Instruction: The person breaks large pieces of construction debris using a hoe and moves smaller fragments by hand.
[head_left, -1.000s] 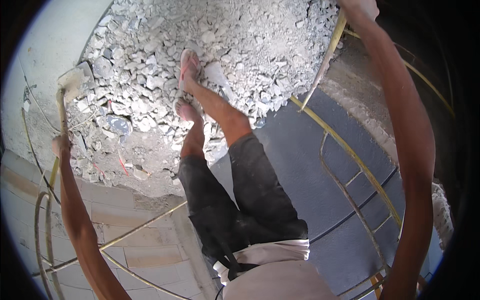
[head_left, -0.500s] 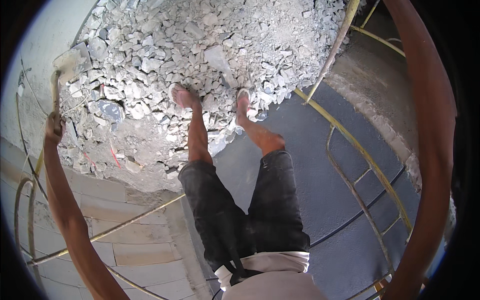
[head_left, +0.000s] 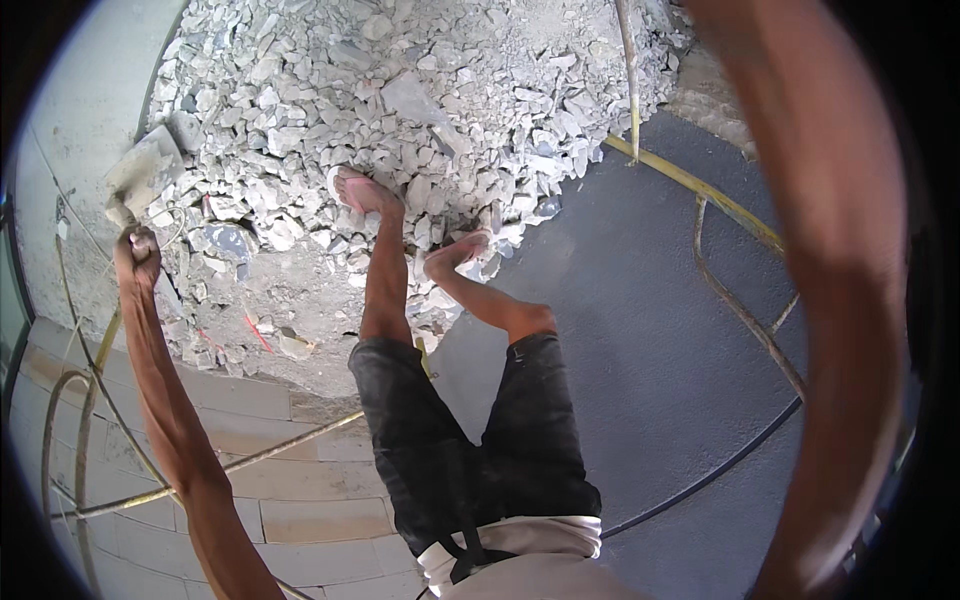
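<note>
At the left edge of the rubble my left hand (head_left: 138, 255) is a closed fist round the handle of a flat-bladed tool (head_left: 148, 172). The tool's squarish, dust-covered blade shows just beyond the fist; I cannot make out whether it is a shovel or a hoe. My right arm (head_left: 840, 250) is raised along the right side, blurred, and its hand is beyond the top edge. Under my sandalled feet (head_left: 365, 192) lies a broad heap of broken grey rubble (head_left: 300, 100). A larger flat slab piece (head_left: 415, 100) rests on it.
Yellow metal scaffold frames stand right (head_left: 700, 192) and left (head_left: 85, 440). A thin pole (head_left: 630, 80) rises at the upper right. Dark grey floor (head_left: 640, 330) with a black cable (head_left: 700, 475) lies right of my legs. Pale block courses (head_left: 310, 520) run along the lower left.
My left hand has shifted slightly right and down, still closed on the handle. My right arm has swung inward. My right knee has bent, with the foot drawn back, and the view has shifted.
</note>
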